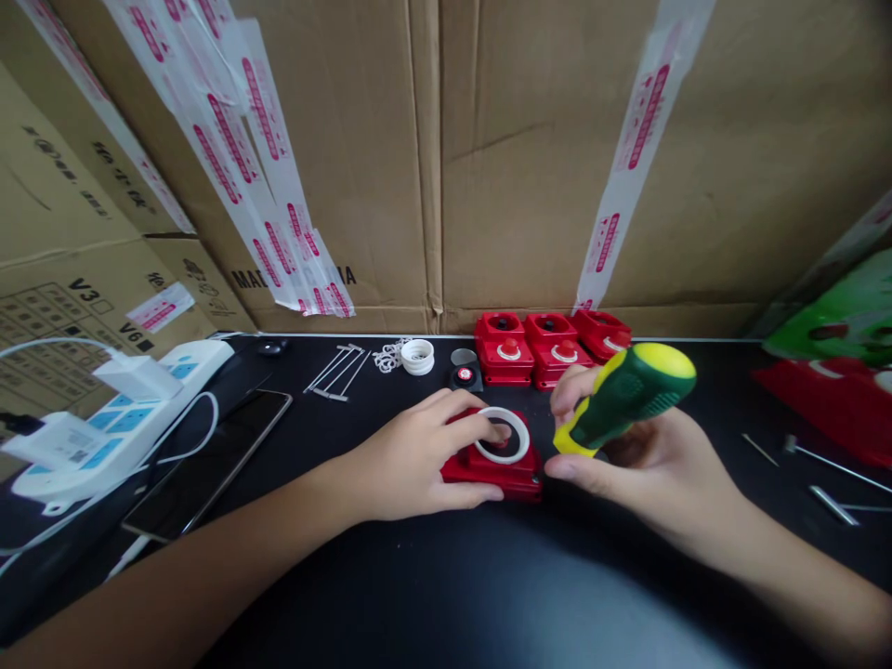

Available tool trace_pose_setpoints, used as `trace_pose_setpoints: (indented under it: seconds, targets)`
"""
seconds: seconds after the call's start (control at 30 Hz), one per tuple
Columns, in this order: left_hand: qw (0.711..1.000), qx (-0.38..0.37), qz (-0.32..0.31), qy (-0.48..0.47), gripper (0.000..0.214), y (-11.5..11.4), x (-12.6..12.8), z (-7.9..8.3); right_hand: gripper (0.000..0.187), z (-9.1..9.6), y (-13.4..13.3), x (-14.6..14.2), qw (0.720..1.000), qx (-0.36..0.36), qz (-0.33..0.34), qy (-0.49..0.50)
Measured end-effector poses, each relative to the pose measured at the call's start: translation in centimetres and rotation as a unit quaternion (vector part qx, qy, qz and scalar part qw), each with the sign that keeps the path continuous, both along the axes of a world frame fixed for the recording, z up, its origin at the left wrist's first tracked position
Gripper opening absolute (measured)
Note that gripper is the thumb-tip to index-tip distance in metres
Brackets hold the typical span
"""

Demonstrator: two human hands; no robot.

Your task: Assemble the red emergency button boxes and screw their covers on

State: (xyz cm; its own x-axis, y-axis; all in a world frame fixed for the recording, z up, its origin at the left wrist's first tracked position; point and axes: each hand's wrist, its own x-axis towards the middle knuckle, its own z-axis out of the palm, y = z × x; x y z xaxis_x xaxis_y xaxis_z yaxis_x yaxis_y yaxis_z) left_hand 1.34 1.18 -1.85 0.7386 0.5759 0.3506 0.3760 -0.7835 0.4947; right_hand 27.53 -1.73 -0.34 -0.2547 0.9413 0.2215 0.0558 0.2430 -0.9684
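Observation:
On the black table, my left hand [411, 455] holds down a red box-shaped housing [521, 481], thumb along its near side and fingers over its top. A white ring [525, 437] sits on the housing, and one of my left fingertips reaches inside it. My right hand [662, 455] grips a screwdriver by its green and yellow handle [617, 409], just right of the housing. The screwdriver's tip is hidden behind that hand. Behind my hands stand several red housings with round red buttons [508, 348].
White rings [417, 357] are stacked beside a white chain [390, 356]. Thin T-shaped metal rods [341, 372] lie farther left. A phone [209, 465] and a white power strip [132, 413] occupy the left side. More metal rods [832, 505] and a red bag [822, 400] are right. Cardboard [530, 186] walls the back.

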Motion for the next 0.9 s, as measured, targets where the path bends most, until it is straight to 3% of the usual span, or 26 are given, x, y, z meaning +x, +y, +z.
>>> trace_pose_setpoints:
  seconds: [0.2, 0.33, 0.5, 0.73, 0.9]
  targets:
    - [1.000, 0.002, -0.002, 0.007, 0.042, 0.1, 0.0, 0.1, 0.031, 0.3, 0.0, 0.2, 1.000, 0.003, 0.005, 0.014]
    - [1.000, 0.006, -0.002, 0.010, 0.044, 0.2, -0.1, -0.1, 0.032, 0.5, -0.3, 0.2, 0.998, -0.029, 0.052, 0.017]
    - [1.000, 0.007, -0.002, 0.011, 0.045, 0.1, -0.1, -0.1, 0.023, 0.7, -1.0, 0.2, 0.996, -0.010, 0.084, 0.001]
    - [1.000, 0.003, 0.001, 0.012, 0.044, 0.0, -0.1, 0.0, 0.025, 0.6, -0.3, 0.1, 0.998, 0.043, 0.038, -0.036]
    - [1.000, 0.004, 0.002, 0.011, 0.046, 0.1, -0.1, -0.2, 0.026, 0.2, -0.1, 0.0, 0.998, 0.032, -0.007, -0.045]
